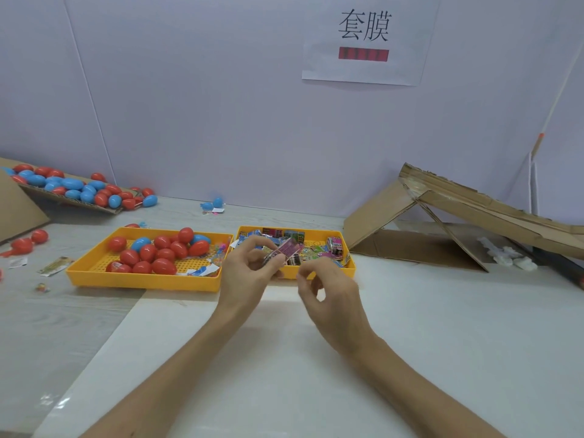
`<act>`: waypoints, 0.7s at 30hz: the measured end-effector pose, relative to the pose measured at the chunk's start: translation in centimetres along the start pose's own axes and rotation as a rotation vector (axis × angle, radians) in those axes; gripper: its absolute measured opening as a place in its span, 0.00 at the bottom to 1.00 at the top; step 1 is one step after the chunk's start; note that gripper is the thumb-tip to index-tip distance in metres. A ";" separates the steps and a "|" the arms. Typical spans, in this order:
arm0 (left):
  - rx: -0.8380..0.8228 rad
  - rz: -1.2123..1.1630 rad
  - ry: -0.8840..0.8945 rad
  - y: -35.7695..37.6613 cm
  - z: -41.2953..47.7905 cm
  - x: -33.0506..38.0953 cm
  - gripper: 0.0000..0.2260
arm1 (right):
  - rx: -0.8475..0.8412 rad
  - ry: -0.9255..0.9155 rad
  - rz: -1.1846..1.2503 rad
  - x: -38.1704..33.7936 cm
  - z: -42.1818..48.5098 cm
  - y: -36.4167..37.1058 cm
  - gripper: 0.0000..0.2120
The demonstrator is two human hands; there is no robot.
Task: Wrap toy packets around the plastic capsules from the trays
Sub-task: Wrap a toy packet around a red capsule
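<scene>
— Where's the toy packet (289,249)?
— Centre of the frame. The left grip (249,270) pinches it, a pink one, above the right yellow tray (319,232).
— And the right grip (328,289)?
— Just right of it, fingers curled and blurred. I cannot tell whether it holds anything.
— The capsules (158,254)?
— Red and blue, in the left yellow tray (142,281), left of centre on the tabletop (410,327).

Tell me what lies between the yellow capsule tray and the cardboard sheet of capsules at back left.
In the head view, mostly bare table, with one red capsule and a small blue piece just behind the tray's back rim.
</scene>
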State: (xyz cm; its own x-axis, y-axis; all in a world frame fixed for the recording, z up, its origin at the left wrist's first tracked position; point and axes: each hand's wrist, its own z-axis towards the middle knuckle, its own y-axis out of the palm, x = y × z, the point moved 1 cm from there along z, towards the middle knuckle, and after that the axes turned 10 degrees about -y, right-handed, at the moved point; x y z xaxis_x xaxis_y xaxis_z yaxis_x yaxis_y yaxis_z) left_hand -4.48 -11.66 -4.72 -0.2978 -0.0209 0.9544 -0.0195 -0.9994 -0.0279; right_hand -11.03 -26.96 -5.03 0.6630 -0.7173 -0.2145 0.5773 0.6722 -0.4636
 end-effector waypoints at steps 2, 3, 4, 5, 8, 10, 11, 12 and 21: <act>-0.043 -0.027 -0.014 0.3 -0.2 0.1 0.07 | 0.041 0.050 0.003 0.9 0.0 -0.4 0.07; -0.066 -0.017 -0.003 0.6 -0.4 0.1 0.06 | 0.047 0.068 0.000 1.3 0.0 -0.6 0.08; -0.089 -0.002 0.010 0.9 -0.5 0.1 0.06 | 0.050 0.078 -0.002 1.7 0.0 -0.7 0.08; -0.109 0.011 0.018 1.1 -0.7 0.1 0.06 | 0.049 0.083 -0.004 1.9 -0.1 -0.8 0.08; -0.140 0.031 0.026 1.3 -1.0 0.0 0.06 | 0.038 0.057 -0.007 2.2 0.0 -0.8 0.07; -0.150 0.036 0.027 1.3 -1.0 -0.1 0.06 | 0.028 0.031 -0.010 2.2 0.0 -0.8 0.07; -0.152 0.040 0.027 1.3 -1.1 -0.1 0.07 | 0.023 0.022 -0.014 2.2 0.0 -0.8 0.06; -0.154 0.047 0.027 1.3 -1.1 -0.2 0.07 | 0.016 0.015 -0.016 2.2 0.0 -0.9 0.06; -0.182 0.044 -0.037 1.5 -1.0 -0.5 0.07 | -0.122 0.102 -0.031 2.0 -0.1 -0.6 0.04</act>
State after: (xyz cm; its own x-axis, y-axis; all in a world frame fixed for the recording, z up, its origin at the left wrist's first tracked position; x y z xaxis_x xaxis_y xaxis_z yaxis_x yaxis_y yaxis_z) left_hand -5.33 -13.08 -5.53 -0.2672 -0.0685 0.9612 -0.1809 -0.9762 -0.1199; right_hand -10.03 -28.82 -5.27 0.5901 -0.7566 -0.2818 0.5308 0.6265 -0.5707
